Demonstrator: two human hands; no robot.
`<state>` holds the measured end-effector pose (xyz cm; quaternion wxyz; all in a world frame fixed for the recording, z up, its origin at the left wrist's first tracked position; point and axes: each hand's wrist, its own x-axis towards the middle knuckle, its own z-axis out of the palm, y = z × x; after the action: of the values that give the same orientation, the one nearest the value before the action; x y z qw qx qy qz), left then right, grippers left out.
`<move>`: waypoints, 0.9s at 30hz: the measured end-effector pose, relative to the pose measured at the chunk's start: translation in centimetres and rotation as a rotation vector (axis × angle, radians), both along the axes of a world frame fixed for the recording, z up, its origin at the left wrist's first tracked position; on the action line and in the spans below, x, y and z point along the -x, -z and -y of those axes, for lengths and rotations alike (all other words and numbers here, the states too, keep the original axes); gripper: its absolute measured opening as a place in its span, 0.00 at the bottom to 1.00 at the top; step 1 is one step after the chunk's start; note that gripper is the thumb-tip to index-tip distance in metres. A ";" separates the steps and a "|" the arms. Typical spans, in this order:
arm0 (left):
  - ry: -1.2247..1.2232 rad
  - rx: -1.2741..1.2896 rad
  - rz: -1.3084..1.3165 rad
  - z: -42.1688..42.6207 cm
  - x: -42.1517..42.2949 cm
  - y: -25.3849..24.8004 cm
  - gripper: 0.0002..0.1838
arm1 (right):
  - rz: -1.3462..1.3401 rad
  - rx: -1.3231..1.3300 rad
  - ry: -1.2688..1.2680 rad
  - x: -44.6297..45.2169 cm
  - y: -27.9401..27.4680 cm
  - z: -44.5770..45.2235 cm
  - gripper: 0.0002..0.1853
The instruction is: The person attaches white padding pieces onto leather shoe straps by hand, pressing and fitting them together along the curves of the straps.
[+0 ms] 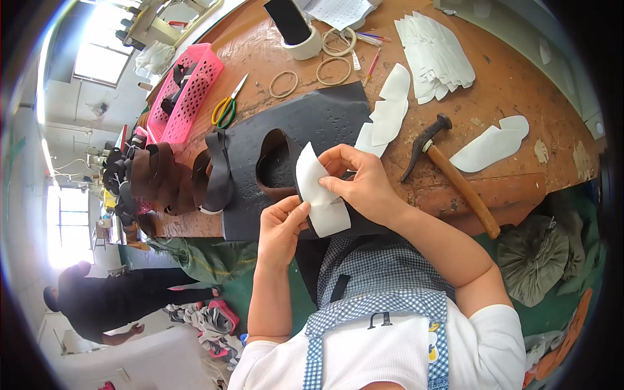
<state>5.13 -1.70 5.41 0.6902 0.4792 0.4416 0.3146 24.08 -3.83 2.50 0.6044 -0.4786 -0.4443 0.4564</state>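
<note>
Between my two hands is a curved white shoe-shaped piece [311, 170], held over the black mat [344, 110]. My left hand [281, 227] pinches its left edge between thumb and fingers. Closed on the right edge is my right hand [361, 182], its thumb pressed on the white face. A dark edge shows along the piece's left side; what lies behind is mostly hidden. Just left of it, a brown curved band [265, 162] stands on the mat. More bent dark bands [218, 172] and brown bands [153, 175] stand further left.
A hammer [463, 188] lies to the right, near white cutouts [491, 148] and a stack of white pieces [435, 55]. Scissors [227, 107], tape rings [284, 84], a phone [287, 21] and a pink basket [192, 97] are further back. Another person [123, 296] stands at left.
</note>
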 end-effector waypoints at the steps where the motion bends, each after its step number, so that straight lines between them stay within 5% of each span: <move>1: -0.001 0.002 -0.002 0.0 0.1 0.1 0.12 | -0.002 0.013 -0.001 0.0 0.1 0.0 0.11; 16: -0.060 -0.159 -0.164 1.9 0.0 0.6 0.16 | -0.085 0.062 -0.033 2.3 0.6 1.6 0.12; 19: -0.031 -0.150 -0.187 2.1 0.4 0.4 0.17 | -0.405 0.200 -0.148 1.6 0.4 1.2 0.11; 27: 0.024 -0.124 -0.156 2.6 0.5 0.2 0.23 | -0.275 0.133 -0.068 1.3 1.7 0.3 0.10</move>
<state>4.63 -4.27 5.25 0.6265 0.5491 0.4679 0.2949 22.75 -4.18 0.82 0.6107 -0.4351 -0.3420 0.5664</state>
